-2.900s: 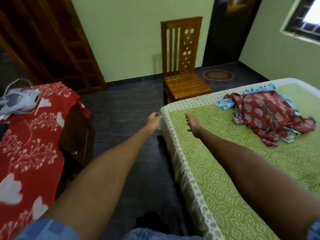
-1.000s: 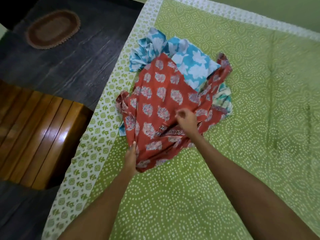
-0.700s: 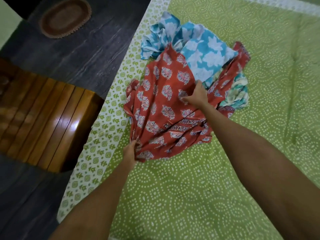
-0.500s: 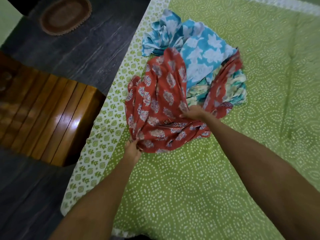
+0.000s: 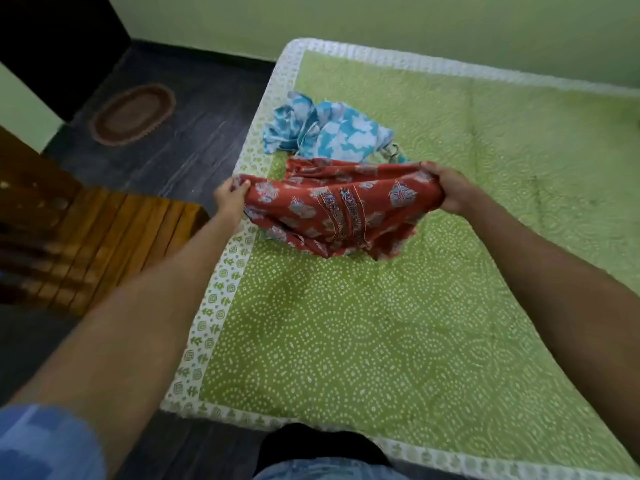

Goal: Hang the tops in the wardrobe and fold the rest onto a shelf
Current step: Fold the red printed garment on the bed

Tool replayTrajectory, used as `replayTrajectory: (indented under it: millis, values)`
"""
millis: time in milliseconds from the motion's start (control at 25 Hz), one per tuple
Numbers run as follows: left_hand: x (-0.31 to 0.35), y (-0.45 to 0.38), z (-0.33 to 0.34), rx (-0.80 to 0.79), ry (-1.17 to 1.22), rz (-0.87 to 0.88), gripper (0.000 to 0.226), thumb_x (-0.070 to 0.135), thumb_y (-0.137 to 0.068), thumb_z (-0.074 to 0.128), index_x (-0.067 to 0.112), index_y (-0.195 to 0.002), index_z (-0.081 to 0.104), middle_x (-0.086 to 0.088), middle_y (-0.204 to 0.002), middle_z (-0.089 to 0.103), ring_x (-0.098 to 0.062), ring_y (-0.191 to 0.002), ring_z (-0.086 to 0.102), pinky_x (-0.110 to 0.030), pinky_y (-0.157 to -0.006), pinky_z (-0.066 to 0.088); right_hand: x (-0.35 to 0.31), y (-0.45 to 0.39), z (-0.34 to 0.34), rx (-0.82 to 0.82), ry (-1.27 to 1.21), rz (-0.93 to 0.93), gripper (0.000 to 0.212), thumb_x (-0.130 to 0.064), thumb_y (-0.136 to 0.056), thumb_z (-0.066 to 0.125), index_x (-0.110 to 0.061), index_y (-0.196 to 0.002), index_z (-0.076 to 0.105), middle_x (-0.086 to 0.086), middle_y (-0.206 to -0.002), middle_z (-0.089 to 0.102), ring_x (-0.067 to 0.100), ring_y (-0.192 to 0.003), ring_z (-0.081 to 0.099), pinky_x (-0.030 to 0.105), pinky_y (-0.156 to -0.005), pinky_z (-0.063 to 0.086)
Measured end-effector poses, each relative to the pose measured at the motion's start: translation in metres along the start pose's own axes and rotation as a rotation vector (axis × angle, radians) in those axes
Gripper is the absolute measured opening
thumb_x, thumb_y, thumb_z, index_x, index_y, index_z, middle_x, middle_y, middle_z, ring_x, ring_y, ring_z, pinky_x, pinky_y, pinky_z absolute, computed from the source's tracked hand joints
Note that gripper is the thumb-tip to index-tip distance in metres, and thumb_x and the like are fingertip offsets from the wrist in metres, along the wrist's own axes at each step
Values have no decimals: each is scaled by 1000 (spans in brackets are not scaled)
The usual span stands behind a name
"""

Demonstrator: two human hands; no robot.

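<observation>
Two hands hold one garment between them — we see the red printed top [image 5: 332, 209] stretched across the near-left part of the bed [image 5: 381, 341], lifted along its upper edge while its lower folds sag toward the green dotted bedspread [image 5: 346, 323]. Our left hand [image 5: 230, 199] has its fingers curled round the top's left end, just over the white patterned border of the bedspread; our right hand [image 5: 450, 192] grips the right end in a closed fist, with the cloth bunched inside it. Down the middle of the red top runs an embroidered placket strip, and pale floral motifs scatter over the rest of the fabric. Just behind it, farther from us, lies a crumpled blue and white floral garment [image 5: 329, 133], resting on the bedspread near the bed's left edge; at its right side a bit of teal-striped cloth [image 5: 393, 154] peeks out, too small for us to tell more. Left of the bed stands a wooden chair [image 5: 104, 237], its slatted seat close to the mattress edge, blurred in this view. Beyond it, on the dark floor [image 5: 194, 133], sits a small oval brown mat [image 5: 133, 114], well apart from the bed. At the bottom edge we see blue sleeves — and blue denim below.
</observation>
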State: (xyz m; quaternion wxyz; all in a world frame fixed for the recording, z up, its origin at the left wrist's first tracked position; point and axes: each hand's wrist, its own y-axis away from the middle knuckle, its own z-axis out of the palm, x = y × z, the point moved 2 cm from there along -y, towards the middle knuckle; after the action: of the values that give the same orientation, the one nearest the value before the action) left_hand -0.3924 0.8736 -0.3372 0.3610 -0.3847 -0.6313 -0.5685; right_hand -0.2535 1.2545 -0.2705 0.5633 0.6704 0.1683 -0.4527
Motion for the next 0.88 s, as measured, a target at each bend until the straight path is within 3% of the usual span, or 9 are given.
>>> replayTrajectory:
  millis: [40, 120, 240, 360, 560, 720, 760, 840, 880]
  values:
    - [19, 8, 0, -5, -25, 68, 3, 12, -87, 60, 11, -89, 62, -10, -99, 61, -22, -92, 58, -43, -91, 51, -12, 14, -7, 26, -10, -53, 25, -27, -93, 45, -17, -110, 60, -3, -75, 73, 10, -64, 67, 30, -70, 56]
    - [69, 38, 2, -31, -56, 194, 20, 8, -87, 58, 18, -70, 54, -7, -83, 58, -19, -82, 55, -35, -83, 51, -39, 54, -17, 54, -42, -143, 19, -23, -95, 43, -16, -93, 61, -5, -67, 71, 7, -59, 65, 26, -66, 54]
    - [155, 79, 14, -100, 129, 334, 25, -2, -91, 49, 15, -74, 55, 3, -71, 56, -7, -66, 53, -24, -75, 47, -83, 112, -35, 63, -252, -270, 21, -17, -94, 43, -15, -77, 56, -3, -59, 67, 10, -54, 62, 23, -59, 54]
    - [203, 109, 28, -181, 214, 336, 16, 4, -91, 53, 14, -79, 57, 6, -68, 65, -5, -63, 59, -23, -74, 52, -100, 148, -47, 16, -476, -312, 19, -24, -80, 53, -9, -90, 60, 7, -78, 71, 19, -72, 68, 29, -70, 56]
    - [201, 130, 38, -166, 42, 326, 28, 11, -92, 55, 16, -64, 50, 2, -61, 52, -10, -59, 52, -16, -52, 41, -100, 177, -54, 68, -89, -159, 18, -19, -92, 49, -7, -84, 60, 6, -65, 72, 18, -57, 69, 30, -45, 55]
    - [229, 152, 41, -95, 107, 373, 32, 19, -96, 47, 17, -64, 46, 9, -47, 51, -2, -47, 49, -12, -43, 37, -124, 194, -77, 24, -275, -339, 18, -13, -49, 83, -12, -65, 72, -1, -67, 72, 10, -63, 70, 24, -55, 56]
    - [235, 158, 42, -111, 65, 380, 34, 22, -97, 43, 17, -63, 43, 6, -47, 50, -5, -48, 50, -15, -42, 37, -128, 198, -78, -7, -219, -350, 4, -11, -61, 76, -11, -59, 73, -1, -65, 72, 8, -61, 69, 22, -57, 56]
    - [241, 159, 43, -161, -91, 381, 37, 27, -98, 39, 17, -63, 42, 1, -59, 46, -13, -56, 47, -22, -49, 37, -133, 199, -85, 31, 19, -278, 38, -4, -87, 51, -8, -56, 72, -1, -60, 71, 6, -56, 67, 19, -55, 56]
    - [244, 157, 44, -159, -113, 377, 37, 27, -98, 40, 16, -63, 43, 0, -62, 46, -13, -56, 45, -25, -54, 39, -136, 202, -88, 18, 37, -271, 36, -3, -88, 50, -7, -59, 72, -1, -59, 70, 5, -55, 67, 18, -55, 55]
